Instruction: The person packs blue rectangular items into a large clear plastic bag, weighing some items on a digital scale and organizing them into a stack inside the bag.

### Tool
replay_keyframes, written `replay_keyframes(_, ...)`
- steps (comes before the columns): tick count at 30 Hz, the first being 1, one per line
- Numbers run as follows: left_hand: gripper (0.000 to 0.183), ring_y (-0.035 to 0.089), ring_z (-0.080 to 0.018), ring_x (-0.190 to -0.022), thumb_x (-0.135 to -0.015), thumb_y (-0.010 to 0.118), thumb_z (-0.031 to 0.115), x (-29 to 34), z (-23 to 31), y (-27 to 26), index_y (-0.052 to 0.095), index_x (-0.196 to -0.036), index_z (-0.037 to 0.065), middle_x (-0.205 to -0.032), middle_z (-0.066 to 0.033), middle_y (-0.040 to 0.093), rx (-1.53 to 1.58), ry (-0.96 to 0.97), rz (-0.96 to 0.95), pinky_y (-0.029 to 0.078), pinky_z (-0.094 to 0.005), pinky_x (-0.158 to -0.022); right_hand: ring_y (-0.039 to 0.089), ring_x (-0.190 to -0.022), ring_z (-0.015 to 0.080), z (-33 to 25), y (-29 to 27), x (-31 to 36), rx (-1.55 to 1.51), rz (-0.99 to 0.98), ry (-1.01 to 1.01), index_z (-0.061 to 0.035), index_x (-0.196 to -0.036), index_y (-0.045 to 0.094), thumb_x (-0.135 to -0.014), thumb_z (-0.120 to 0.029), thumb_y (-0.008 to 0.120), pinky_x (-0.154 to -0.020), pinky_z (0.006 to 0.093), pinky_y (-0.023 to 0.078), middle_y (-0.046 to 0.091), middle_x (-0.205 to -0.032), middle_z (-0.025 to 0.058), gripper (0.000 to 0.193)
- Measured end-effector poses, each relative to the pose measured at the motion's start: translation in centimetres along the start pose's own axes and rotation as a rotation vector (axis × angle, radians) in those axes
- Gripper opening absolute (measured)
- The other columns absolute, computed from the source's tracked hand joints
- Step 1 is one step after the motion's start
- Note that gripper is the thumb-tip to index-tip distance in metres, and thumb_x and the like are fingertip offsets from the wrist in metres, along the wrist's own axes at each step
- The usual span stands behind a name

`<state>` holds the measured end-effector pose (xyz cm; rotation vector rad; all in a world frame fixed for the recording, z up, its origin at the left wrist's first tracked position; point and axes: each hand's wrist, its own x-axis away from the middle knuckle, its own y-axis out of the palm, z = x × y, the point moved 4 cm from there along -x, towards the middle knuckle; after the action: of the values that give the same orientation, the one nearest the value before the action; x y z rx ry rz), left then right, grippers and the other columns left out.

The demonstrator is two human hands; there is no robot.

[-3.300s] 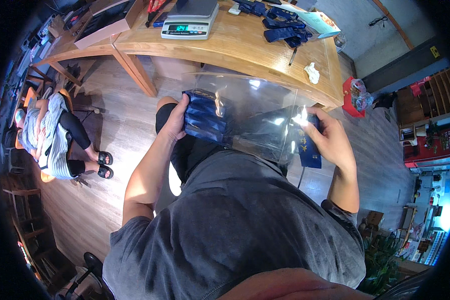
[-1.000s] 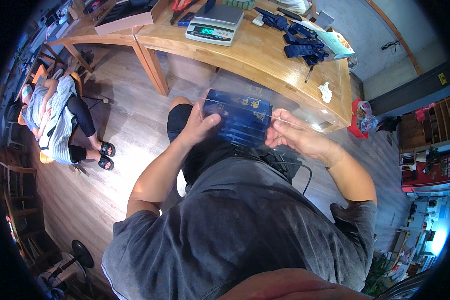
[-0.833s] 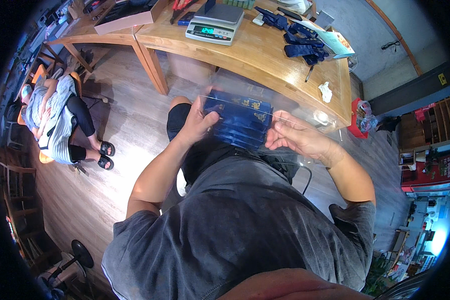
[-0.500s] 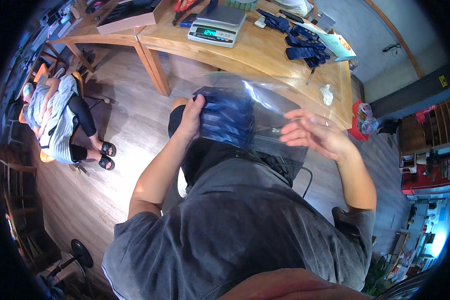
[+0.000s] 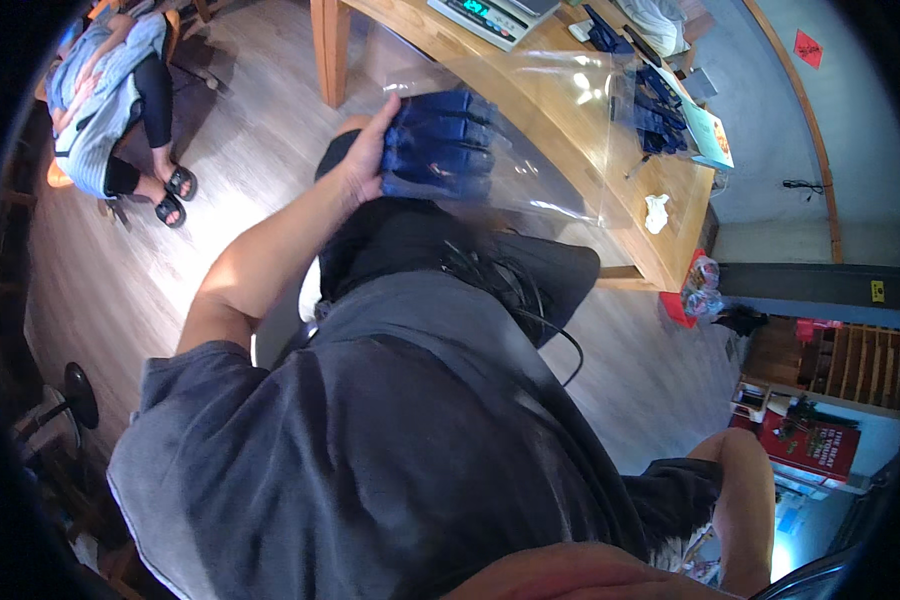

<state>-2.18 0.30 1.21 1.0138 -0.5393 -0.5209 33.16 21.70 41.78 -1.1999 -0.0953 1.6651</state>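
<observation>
While the left hand (image 5: 366,158) grips the left end of a stack of blue packets (image 5: 438,145), its thumb lies along their near side and the other fingers are hidden, so the head view shows a hand closed only as far as the stack allows. The packets sit side by side in a row, seemingly inside a clear bag (image 5: 555,175), just above the person's lap (image 5: 390,235); the rest of the bag spreads to the right, loose and shiny, across the view of the counter (image 5: 688,215). On the right, the bare forearm (image 5: 748,510) runs down to the lower edge — the right hand is out of sight, so I cannot tell how far open it is or whether it has hold of anything. Up on the counter stand a scale (image 5: 490,22), its display lit and its top cut off by the frame, a few dark blue strips (image 5: 660,112), a pale green leaflet (image 5: 712,135) and, near the corner, a crumpled tissue (image 5: 656,213). Below that corner, on the floor (image 5: 630,370), is a red box (image 5: 678,310) with a plastic bundle (image 5: 704,285) in it. A black cable (image 5: 575,355) curves beside the lap. At upper left a co-worker (image 5: 110,110) sits in black sandals (image 5: 180,182), well apart from the packets.
</observation>
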Motion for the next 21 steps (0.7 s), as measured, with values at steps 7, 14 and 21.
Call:
replay_keyframes(7,0.075,0.064,-0.0294,-0.107,-0.089,0.058,0.062,0.5,0.6,0.7,0.052,-0.132,0.001,-0.121,-0.0180,0.063,-0.088,0.102,0.088,0.052,-0.0488,-0.094,0.064,-0.103,0.0339,1.5,2.0,1.0,-0.023,-0.058,0.036,0.0040,-0.114,0.060,-0.093,-0.034,0.050,-0.095,0.0440,0.047,0.066,-0.112,0.0202,0.045)
replay_keyframes(14,0.087,0.058,-0.0309,-0.118,-0.086,0.054,0.071,0.6,0.5,0.5,0.050,-0.136,0.000,-0.131,-0.0218,0.057,-0.266,0.049,0.107,0.047,-0.0468,-0.100,0.063,-0.102,0.0344,2.2,2.1,1.7,-0.025,-0.062,0.090,0.0029,-0.115,0.061,-0.092,-0.032,0.051,-0.094,0.0441,0.048,0.066,-0.112,0.0201,0.043)
replay_keyframes(21,0.081,0.060,-0.0292,-0.115,-0.088,0.053,0.068,0.6,0.3,0.7,0.052,-0.133,0.000,-0.127,-0.0197,0.060,-0.308,0.043,0.047,0.048,-0.0442,-0.099,0.063,-0.101,0.0348,2.6,2.4,3.2,0.016,-0.054,0.200,0.0018,-0.115,0.061,-0.090,-0.029,0.053,-0.092,0.0442,0.048,0.066,-0.111,0.0200,0.041)
